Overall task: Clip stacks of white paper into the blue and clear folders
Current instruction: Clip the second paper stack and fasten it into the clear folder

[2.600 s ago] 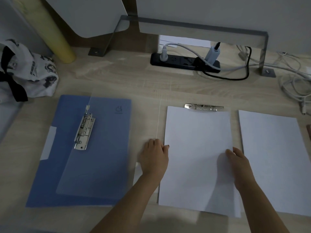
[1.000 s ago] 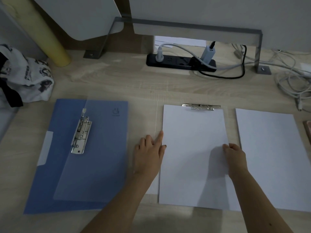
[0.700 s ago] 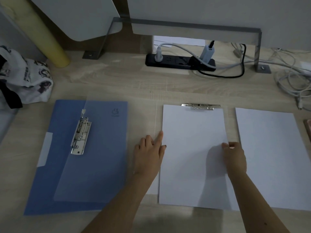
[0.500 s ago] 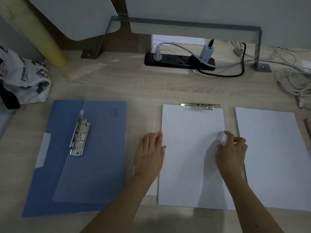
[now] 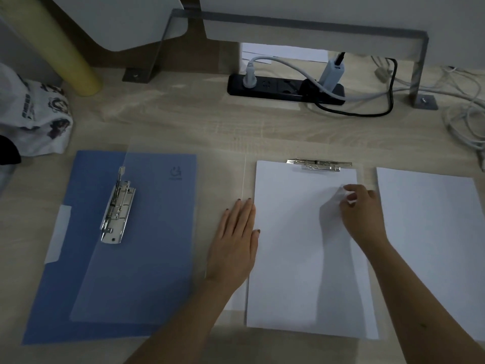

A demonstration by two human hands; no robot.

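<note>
The blue folder [image 5: 162, 232] lies open at the left with a metal clip [image 5: 116, 206] on it. A clear flap [image 5: 147, 271] covers its right part. In the middle, a white paper stack [image 5: 296, 258] lies with its top edge under a second metal clip [image 5: 319, 164]. My left hand [image 5: 235, 245] rests flat beside the stack's left edge, fingers straight. At the stack's right edge, my right hand [image 5: 362, 211] pinches a thin pale sheet edge and lifts it a little. Another paper stack [image 5: 433, 245] lies at the right.
A black power strip [image 5: 283, 90] with plugs and cables sits at the back. More loose cables [image 5: 467, 122] trail at the far right. A printed white cloth bag [image 5: 34, 119] and a yellow tube [image 5: 60, 48] stand at the left. A metal stand leg [image 5: 417, 74] is behind.
My right hand moved up along the stack's right edge and went from resting flat to pinching and lifting a sheet edge. My left hand slid slightly and stays flat.
</note>
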